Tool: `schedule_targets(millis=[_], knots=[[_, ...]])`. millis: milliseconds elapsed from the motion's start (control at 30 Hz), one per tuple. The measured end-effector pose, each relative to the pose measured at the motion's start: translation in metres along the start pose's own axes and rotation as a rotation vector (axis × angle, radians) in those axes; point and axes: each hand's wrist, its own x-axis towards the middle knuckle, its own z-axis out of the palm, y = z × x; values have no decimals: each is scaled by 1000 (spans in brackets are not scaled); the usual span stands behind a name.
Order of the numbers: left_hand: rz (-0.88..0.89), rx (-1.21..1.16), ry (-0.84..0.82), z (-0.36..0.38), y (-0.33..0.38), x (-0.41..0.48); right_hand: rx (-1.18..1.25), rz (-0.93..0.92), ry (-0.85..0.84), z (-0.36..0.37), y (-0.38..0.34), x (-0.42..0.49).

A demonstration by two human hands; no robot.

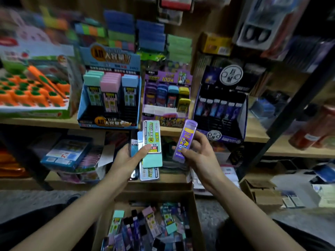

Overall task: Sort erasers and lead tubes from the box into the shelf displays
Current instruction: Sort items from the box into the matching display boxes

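We are mid-sort.
Right hand (200, 155) pinches a purple tube (184, 140), likely for the purple display (164, 115); left hand (126, 157) grips a stack (151, 134).

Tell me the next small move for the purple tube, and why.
Probably raise the purple tube, pinched in the right hand, into the purple display above it: its colour and label match that box, whose front row looks free.

Brown carton (262, 196) on grey floor (36, 201)
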Motion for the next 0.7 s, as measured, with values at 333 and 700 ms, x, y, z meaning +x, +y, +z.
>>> schedule_targets(millis=[333, 700], knots=[[41, -56, 83, -4, 51, 35, -189, -39, 60, 14, -52, 73], [80, -55, 198, -33, 56, 44, -696, -487, 23, 74, -64, 156]])
